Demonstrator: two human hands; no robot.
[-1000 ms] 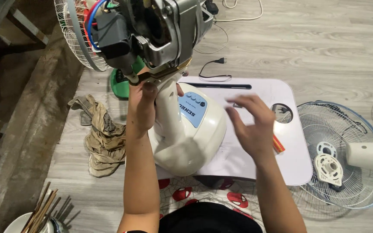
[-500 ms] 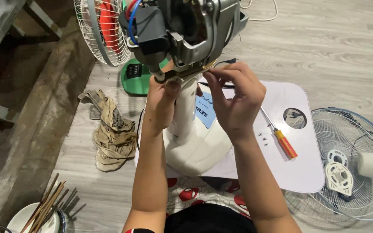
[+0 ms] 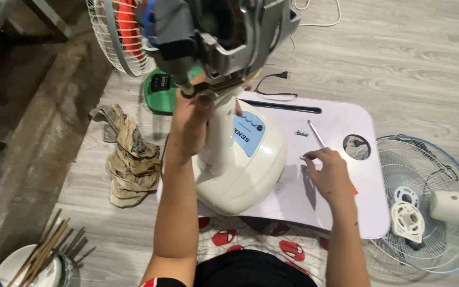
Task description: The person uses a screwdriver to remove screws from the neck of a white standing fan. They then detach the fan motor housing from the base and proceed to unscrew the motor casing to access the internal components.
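The left hand (image 3: pixel 189 119) is grasping the fan neck (image 3: pixel 220 133); the right hand (image 3: pixel 329 172) is pinching a small washer (image 3: pixel 303 157) beside the screwdriver (image 3: pixel 317 135) on the bench (image 3: pixel 293 196).

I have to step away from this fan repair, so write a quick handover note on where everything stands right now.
Left hand: gripping the neck of the cream fan base, just under the exposed motor head.
Right hand: down on the white lap table, fingertips pinching a small pale part; its kind is too small to tell.
On the table: a loose screw and a screwdriver beside the right hand.
Done: front grille is off, lying on the floor at right.
Left: the motor head remains uncovered; the rear grille is on.
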